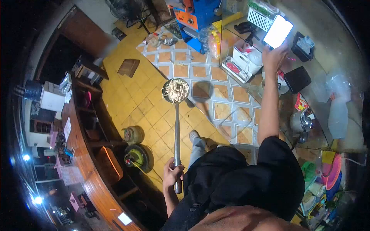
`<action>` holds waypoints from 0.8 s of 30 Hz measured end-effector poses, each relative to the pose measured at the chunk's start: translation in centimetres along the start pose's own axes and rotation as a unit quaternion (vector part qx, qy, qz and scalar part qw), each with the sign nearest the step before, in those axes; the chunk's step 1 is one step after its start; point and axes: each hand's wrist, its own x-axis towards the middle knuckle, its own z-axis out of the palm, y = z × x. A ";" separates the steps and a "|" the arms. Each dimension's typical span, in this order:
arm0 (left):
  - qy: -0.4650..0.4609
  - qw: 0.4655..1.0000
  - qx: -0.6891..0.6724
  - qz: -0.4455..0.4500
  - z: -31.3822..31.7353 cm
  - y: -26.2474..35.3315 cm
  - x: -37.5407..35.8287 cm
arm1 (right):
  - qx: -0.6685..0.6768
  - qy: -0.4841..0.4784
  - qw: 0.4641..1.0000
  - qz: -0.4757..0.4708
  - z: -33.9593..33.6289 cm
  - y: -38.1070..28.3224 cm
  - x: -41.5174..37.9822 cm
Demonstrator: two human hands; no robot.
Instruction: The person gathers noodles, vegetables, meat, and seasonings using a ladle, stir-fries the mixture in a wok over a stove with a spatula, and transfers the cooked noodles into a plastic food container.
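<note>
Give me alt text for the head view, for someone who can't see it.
A long-handled ladle of food is in the person's left-hand grip; the right-hand grip is at a glowing white screen. Yellow floor tiles and an orange-checked tabletop show behind.

A hand could pass above the tiled floor between the wooden shelf unit and worktop; the perforated basket and black container crowd the right hand.

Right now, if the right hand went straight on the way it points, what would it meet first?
The phone with the lit white screen: the right hand seems to touch its lower end already, though depth is hard to judge here.
</note>
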 end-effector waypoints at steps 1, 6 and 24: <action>-0.008 1.000 0.005 0.002 -0.8 0.6 0.9 | -0.004 -0.003 1.000 0.003 -0.1 -0.1 0.0; -0.050 0.998 0.039 0.003 -4.5 4.2 5.0 | -0.040 0.000 0.998 0.041 -0.2 -0.7 0.0; -0.119 0.992 0.037 -0.008 -10.1 10.1 15.0 | -0.060 0.013 0.998 0.025 2.3 0.1 -0.2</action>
